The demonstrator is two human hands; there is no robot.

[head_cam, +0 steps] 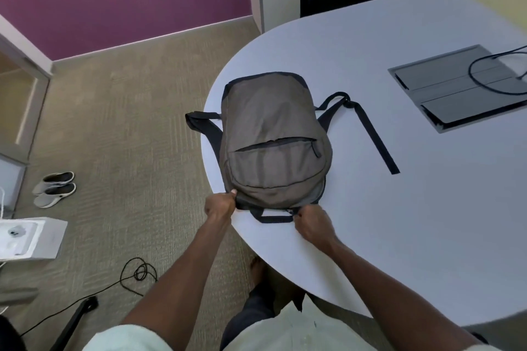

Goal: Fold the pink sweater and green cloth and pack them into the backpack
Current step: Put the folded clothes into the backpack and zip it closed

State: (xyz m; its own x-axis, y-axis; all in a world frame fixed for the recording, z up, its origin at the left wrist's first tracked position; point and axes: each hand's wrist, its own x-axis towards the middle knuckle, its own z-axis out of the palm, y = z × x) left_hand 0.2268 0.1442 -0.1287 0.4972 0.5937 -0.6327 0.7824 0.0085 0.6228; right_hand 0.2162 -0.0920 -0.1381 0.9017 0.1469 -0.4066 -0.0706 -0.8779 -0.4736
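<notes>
From my head camera: my 2 hands work the near end of the grey backpack (273,137), which lies flat on the rounded end of the pale surface (427,208), front pocket up, top handle (273,218) toward me. My left hand (219,205) pinches the bag's near left corner, thumb and fingers (233,192) curled on the fabric. My right hand (313,224) is curled at the near right corner beside the handle, gripping what I judge to be the zip pull; the pull itself is too small to make out. The pink sweater and green cloth are not in sight; the bag's full shape suggests they are inside, though I cannot confirm it.

I judge the step in hand to be running the main zip at the bag's top. To do it well, my left hand should keep the corner pulled taut against the right hand's travel, so the teeth lie straight and no fabric puckers under the slider. The pull should follow the curve of the seam, low and steady, not lifted. If cloth bulges at the opening, it wants tucking down first, or it may snag.

1 shoulder strap (376,139) trails across the surface to the right; another (199,120) hangs over the left edge. A dark panel (456,88) with a black cable (490,65) sits well apart, far right. Shoes (54,189) rest on the carpet below.
</notes>
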